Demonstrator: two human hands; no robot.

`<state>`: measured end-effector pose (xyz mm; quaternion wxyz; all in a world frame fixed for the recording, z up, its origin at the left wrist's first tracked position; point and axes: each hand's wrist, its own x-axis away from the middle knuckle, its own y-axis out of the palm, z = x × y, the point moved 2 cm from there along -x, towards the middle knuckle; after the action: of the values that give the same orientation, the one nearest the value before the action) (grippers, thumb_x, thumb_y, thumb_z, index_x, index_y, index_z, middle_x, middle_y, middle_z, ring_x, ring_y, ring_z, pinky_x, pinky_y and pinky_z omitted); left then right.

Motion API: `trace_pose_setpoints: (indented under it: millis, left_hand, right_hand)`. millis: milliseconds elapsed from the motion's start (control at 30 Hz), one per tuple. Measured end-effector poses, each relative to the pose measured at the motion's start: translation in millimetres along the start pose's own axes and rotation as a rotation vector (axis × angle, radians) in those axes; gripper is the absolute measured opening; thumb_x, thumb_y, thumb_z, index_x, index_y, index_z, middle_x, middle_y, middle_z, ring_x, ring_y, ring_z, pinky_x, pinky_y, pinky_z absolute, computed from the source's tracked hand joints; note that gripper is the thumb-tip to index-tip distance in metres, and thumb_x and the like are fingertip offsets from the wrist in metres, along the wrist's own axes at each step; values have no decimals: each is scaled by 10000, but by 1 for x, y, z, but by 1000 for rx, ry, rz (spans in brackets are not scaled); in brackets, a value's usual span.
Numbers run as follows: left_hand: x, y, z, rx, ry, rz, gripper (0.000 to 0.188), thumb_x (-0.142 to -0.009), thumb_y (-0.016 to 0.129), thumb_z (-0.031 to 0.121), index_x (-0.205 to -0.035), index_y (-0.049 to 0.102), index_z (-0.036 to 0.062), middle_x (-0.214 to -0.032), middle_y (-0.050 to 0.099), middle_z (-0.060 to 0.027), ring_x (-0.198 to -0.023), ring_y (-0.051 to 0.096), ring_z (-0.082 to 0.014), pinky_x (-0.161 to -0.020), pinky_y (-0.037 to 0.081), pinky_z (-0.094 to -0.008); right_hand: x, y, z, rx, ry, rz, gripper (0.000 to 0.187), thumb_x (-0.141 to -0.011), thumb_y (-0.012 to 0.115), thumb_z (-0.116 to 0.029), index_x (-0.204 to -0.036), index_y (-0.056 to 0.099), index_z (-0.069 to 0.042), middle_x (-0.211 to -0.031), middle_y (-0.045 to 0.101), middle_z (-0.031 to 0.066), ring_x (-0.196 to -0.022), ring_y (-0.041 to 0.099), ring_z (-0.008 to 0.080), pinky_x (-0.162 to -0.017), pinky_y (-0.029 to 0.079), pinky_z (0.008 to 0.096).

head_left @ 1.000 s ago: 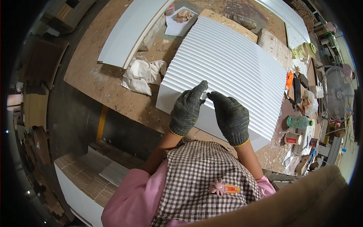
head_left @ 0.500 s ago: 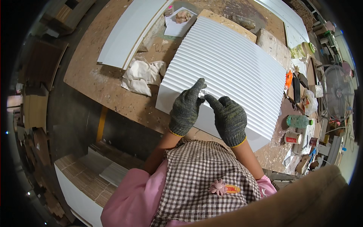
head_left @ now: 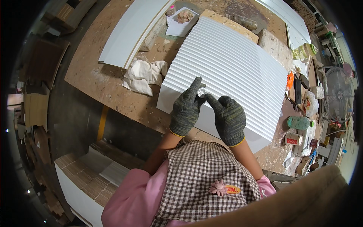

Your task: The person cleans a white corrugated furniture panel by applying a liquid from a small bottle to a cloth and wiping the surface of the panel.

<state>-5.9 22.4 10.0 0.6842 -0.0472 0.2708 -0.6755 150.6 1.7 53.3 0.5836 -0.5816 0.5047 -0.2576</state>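
Note:
Over the near edge of a white ribbed panel [head_left: 230, 64], my left hand [head_left: 186, 109] in a dark grey knit glove holds a small round silvery-white thing [head_left: 202, 91]. Its kind is too small to tell. The left index finger extends past it. My right hand [head_left: 230, 117], gloved the same way, is just to the right with its index fingertip at the round thing. The other right fingers are curled, and whatever they may hold is hidden. The panel lies flat, its smooth front side facing me.
A crumpled white cloth [head_left: 141, 75] and a long white board [head_left: 134, 30] lie left on the worn table [head_left: 90, 68]. At right are a green bottle [head_left: 298, 122], a paper cup [head_left: 293, 139] and a fan [head_left: 336, 92]. Stacked panels [head_left: 87, 178] stand low at left.
The round thing has turned and shows its shiny face more plainly. The left index finger has shifted slightly left. Both hands stay at the panel's near edge.

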Motion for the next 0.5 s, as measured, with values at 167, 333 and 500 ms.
trace_pose_setpoints:
  millis: [167, 333, 500]
  left_hand:
    - [2, 5, -6, 33, -138, -34, 663, -877, 705, 6, -1485, 461, 105, -1214, 706, -103, -1093, 688, -242, -913, 553, -350]
    - [-1, 0, -5, -6, -34, -18, 648, -877, 713, 31, -1475, 479, 116, -1215, 707, -88, -1095, 687, -226, -925, 551, -345]
    - [-2, -5, 0, 59, -20, -10, 640, -867, 729, 54, -1461, 501, 121, -1213, 709, -82, -1095, 685, -233, -927, 551, -335]
  right_hand:
    - [7, -6, 0, -12, -11, -48, 605, -775, 684, 22, -1311, 666, -259, -833, 604, 73, -714, 611, 239, -597, 517, 370]
    - [8, -18, 7, -106, 85, 36, 488, -803, 684, -11, -1253, 707, -198, -872, 661, 76, -725, 637, 207, -596, 523, 344]
    - [12, 2, 14, -1014, 614, -5, 270, -978, 673, -170, -1219, 712, -55, -936, 748, 91, -703, 655, 120, -618, 528, 275]
